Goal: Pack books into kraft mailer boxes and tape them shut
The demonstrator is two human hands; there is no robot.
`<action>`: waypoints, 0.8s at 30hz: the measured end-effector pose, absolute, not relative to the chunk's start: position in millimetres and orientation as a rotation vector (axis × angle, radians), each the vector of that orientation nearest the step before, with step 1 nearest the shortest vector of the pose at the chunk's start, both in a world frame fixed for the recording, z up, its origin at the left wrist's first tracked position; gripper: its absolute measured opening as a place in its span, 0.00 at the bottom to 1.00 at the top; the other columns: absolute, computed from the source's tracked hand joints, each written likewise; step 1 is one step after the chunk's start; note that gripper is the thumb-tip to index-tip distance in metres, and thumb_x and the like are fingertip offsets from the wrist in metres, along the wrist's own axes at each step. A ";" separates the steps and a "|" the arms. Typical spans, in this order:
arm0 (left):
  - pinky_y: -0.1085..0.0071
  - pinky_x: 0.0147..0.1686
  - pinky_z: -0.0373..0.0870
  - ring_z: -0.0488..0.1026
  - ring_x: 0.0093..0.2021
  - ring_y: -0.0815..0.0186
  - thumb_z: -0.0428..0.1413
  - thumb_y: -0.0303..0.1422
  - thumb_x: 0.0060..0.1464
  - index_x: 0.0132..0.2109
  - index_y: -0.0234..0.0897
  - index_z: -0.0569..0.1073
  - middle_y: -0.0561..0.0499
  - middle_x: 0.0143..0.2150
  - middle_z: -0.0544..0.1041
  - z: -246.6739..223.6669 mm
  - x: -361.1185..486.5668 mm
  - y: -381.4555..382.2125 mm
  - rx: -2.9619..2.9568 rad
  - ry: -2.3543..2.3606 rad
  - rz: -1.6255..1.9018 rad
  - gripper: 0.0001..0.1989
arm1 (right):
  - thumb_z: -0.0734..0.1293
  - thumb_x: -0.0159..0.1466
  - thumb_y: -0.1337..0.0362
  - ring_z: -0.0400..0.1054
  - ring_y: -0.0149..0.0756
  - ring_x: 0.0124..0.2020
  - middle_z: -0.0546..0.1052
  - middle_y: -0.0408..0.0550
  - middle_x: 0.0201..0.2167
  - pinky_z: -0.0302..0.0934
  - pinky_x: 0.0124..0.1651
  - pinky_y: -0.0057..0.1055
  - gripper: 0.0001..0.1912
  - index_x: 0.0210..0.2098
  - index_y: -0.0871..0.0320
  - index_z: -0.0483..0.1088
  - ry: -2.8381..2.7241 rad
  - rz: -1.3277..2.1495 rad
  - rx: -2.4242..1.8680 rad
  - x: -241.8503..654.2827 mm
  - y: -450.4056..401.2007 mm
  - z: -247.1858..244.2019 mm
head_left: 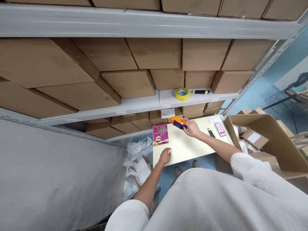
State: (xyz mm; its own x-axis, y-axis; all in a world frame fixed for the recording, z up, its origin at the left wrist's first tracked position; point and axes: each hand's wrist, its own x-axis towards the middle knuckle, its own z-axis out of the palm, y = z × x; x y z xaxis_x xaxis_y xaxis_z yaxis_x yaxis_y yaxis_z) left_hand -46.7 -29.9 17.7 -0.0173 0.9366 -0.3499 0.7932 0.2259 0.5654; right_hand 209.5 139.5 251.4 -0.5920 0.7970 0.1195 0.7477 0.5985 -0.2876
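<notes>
My right hand (192,128) is closed around an orange and dark blue handheld barcode scanner (178,122), held above the cream tabletop (185,146). Its orange end points left, toward a purple book (160,134) with Chinese lettering and a cartoon figure on the cover. The book lies flat at the table's left back corner. My left hand (165,156) is just below the book, near the table's front left, its fingers loosely apart and nothing in them. To the right of the scanner lie a black and yellow utility knife (211,132) and a phone (220,129) with a lit screen.
Shelves of cardboard boxes (166,53) rise behind the table. Yellow tape (182,94) and another utility knife (201,92) sit on a shelf edge. A large open carton (284,141) holding small parcels stands right. White plastic bags (139,166) lie left of the table.
</notes>
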 end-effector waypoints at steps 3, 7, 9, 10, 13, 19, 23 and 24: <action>0.52 0.72 0.66 0.69 0.73 0.52 0.51 0.29 0.65 0.64 0.35 0.77 0.38 0.71 0.74 17.5 -35.9 -27.0 1.611 1.806 0.232 0.23 | 0.63 0.71 0.66 0.72 0.51 0.61 0.80 0.61 0.60 0.63 0.57 0.41 0.15 0.52 0.59 0.77 -2.577 0.372 -1.535 241.7 133.1 215.4; 0.52 0.72 0.66 0.70 0.72 0.52 0.51 0.29 0.65 0.63 0.37 0.77 0.39 0.70 0.75 17.4 -21.8 -29.5 1.625 1.770 0.202 0.23 | 0.62 0.72 0.67 0.74 0.50 0.58 0.82 0.61 0.56 0.65 0.57 0.37 0.15 0.55 0.58 0.76 -2.530 0.440 -1.870 281.6 134.9 173.1; 0.52 0.72 0.66 0.71 0.71 0.52 0.51 0.29 0.65 0.63 0.37 0.77 0.39 0.69 0.76 17.7 -15.9 -33.5 1.623 1.762 0.192 0.23 | 0.61 0.73 0.67 0.74 0.51 0.58 0.82 0.61 0.54 0.65 0.57 0.37 0.16 0.55 0.58 0.76 -2.508 0.476 -1.970 298.9 135.1 155.6; 0.52 0.72 0.66 0.71 0.71 0.52 0.51 0.29 0.64 0.63 0.37 0.78 0.40 0.69 0.76 18.1 -13.6 -35.9 1.618 1.762 0.189 0.23 | 0.61 0.73 0.67 0.73 0.52 0.58 0.82 0.61 0.54 0.65 0.57 0.38 0.16 0.55 0.58 0.76 -2.493 0.495 -2.011 306.7 134.7 147.8; 0.51 0.72 0.67 0.72 0.70 0.52 0.52 0.29 0.63 0.62 0.39 0.78 0.41 0.67 0.78 19.8 -8.7 -43.2 1.598 1.759 0.184 0.23 | 0.60 0.73 0.69 0.72 0.54 0.60 0.81 0.64 0.54 0.64 0.61 0.41 0.18 0.57 0.61 0.76 -2.438 0.556 -2.092 326.4 132.1 128.8; 0.51 0.73 0.65 0.73 0.70 0.52 0.53 0.29 0.62 0.61 0.38 0.79 0.41 0.66 0.78 24.8 -0.9 -49.7 1.562 1.749 0.146 0.22 | 0.59 0.73 0.70 0.66 0.54 0.68 0.78 0.66 0.60 0.64 0.62 0.43 0.20 0.59 0.62 0.76 -2.404 0.691 -2.133 351.5 124.5 106.4; 0.54 0.73 0.65 0.72 0.70 0.53 0.52 0.28 0.63 0.62 0.35 0.78 0.39 0.68 0.77 26.2 6.6 -49.6 1.554 1.753 0.104 0.23 | 0.58 0.72 0.70 0.66 0.55 0.69 0.75 0.70 0.63 0.66 0.58 0.44 0.24 0.63 0.63 0.74 -2.356 0.796 -2.162 358.7 122.2 99.5; 0.54 0.73 0.65 0.72 0.70 0.53 0.51 0.28 0.64 0.62 0.35 0.78 0.39 0.68 0.77 26.3 8.4 -49.5 1.553 1.751 0.101 0.22 | 0.58 0.72 0.70 0.66 0.56 0.69 0.75 0.70 0.64 0.66 0.58 0.44 0.24 0.64 0.63 0.73 -2.347 0.817 -2.171 359.7 122.4 98.4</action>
